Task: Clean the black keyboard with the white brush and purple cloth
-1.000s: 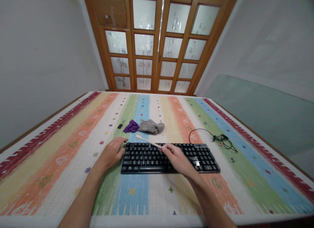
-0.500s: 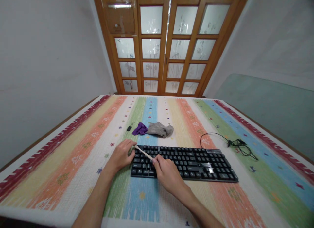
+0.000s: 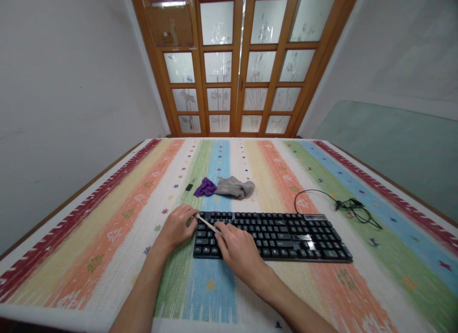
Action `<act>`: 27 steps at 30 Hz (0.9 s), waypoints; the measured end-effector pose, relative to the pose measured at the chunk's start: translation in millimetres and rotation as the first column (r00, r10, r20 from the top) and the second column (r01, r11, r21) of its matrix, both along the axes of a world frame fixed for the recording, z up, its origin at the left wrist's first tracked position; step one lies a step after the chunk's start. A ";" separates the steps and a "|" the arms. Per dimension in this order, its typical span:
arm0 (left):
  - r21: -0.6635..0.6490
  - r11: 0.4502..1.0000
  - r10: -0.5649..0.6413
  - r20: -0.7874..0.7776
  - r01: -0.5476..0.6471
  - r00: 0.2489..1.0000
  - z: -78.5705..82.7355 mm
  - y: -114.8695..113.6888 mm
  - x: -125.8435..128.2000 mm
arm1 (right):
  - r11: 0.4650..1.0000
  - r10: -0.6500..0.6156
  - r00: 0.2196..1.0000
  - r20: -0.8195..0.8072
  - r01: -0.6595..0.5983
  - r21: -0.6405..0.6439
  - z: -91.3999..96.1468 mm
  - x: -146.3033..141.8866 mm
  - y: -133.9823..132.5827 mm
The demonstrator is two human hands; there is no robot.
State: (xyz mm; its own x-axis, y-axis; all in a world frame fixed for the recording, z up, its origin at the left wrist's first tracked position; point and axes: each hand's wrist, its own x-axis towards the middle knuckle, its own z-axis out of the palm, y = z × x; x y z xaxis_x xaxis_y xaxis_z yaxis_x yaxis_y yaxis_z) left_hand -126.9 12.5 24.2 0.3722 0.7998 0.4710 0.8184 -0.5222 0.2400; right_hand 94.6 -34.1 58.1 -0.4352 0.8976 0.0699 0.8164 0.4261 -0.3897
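Observation:
A black keyboard (image 3: 279, 235) lies on the striped tablecloth (image 3: 107, 228). My right hand (image 3: 238, 249) is closed on a thin pale stick-like tool (image 3: 206, 223), its tip at the keyboard's left end. My left hand (image 3: 177, 226) rests against the keyboard's left edge, fingers curled on it. The keyboard's black cable (image 3: 336, 204) coils to the right behind it.
Behind the keyboard lie a purple cloth (image 3: 205, 187), a grey cloth (image 3: 234, 186) and a small black object (image 3: 188, 186). Wooden doors with frosted panes (image 3: 236, 61) stand beyond the table's far edge. A glass pane (image 3: 393, 147) is at the right.
My right hand has moved left along the keyboard with the tool, from its middle to its left end. My left hand has stayed at the left edge. The view has shifted.

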 end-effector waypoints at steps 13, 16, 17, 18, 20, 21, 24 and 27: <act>-0.026 1.000 0.008 -0.005 -0.008 1.000 -3.9 0.3 0.2 | 0.998 0.038 0.967 0.252 -0.052 0.046 -6.0 -6.4 2.4; -0.023 1.000 0.010 -0.002 -0.010 1.000 -4.4 0.2 0.6 | 0.998 0.031 0.964 0.265 -0.046 0.052 -6.0 -4.8 0.4; -0.022 1.000 0.011 -0.001 -0.011 1.000 -4.7 0.2 0.7 | 0.998 0.028 0.963 0.269 -0.044 0.053 -5.9 -4.3 0.0; -0.022 1.000 0.012 0.002 -0.012 1.000 -5.1 0.2 0.7 | 0.998 0.024 0.961 0.274 -0.041 0.055 -5.9 -3.8 -0.4; -0.024 1.000 0.011 0.011 -0.011 1.000 -6.0 0.4 0.8 | 0.997 0.021 0.959 0.283 -0.039 0.059 -6.4 -2.7 -1.0; -0.025 1.000 0.009 0.016 -0.009 1.000 -6.5 0.6 0.8 | 0.997 0.021 0.957 0.288 -0.040 0.059 -6.8 -2.1 -1.4; -0.028 1.000 0.006 0.023 -0.005 1.000 -7.2 0.9 0.7 | 0.997 0.018 0.952 0.305 -0.038 0.062 -8.3 0.6 -3.3; -0.035 0.999 0.008 0.029 -0.007 1.000 -6.2 0.7 0.7 | 0.997 -0.002 0.943 0.332 -0.022 0.070 -9.0 4.7 -5.4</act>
